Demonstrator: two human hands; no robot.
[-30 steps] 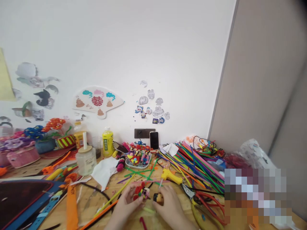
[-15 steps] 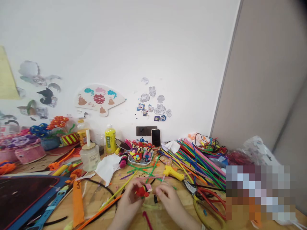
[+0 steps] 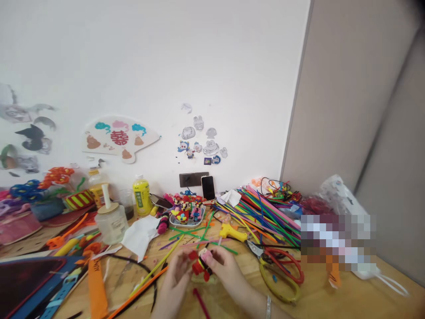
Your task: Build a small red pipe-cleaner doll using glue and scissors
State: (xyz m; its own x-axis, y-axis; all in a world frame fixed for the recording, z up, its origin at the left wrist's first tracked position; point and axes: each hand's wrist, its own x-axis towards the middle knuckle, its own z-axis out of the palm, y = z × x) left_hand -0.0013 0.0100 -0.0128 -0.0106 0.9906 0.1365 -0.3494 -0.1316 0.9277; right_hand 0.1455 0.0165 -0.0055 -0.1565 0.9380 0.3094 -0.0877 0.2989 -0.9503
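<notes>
A small red, black and pink fuzzy doll is between my hands, just above the near part of the table. My left hand is closed on its left side, the fingertips at a red part. From the right, my right hand pinches it by the pink part. My fingers cover some of the doll. Below it lies a dark red pipe cleaner. Beyond my hands, a yellow glue gun rests on its side. Several similar dolls stand in a small tray.
Pliers with red handles and scissors with yellow handles lie right of my hands. A heap of pipe cleaners spreads behind. To the left are a white tissue, a glass jar, a yellow bottle and a dark screen.
My right hand, earlier apart from the doll, has come to it and now grips its right side. The doll has turned in my fingers. My view has swung a little to the right.
</notes>
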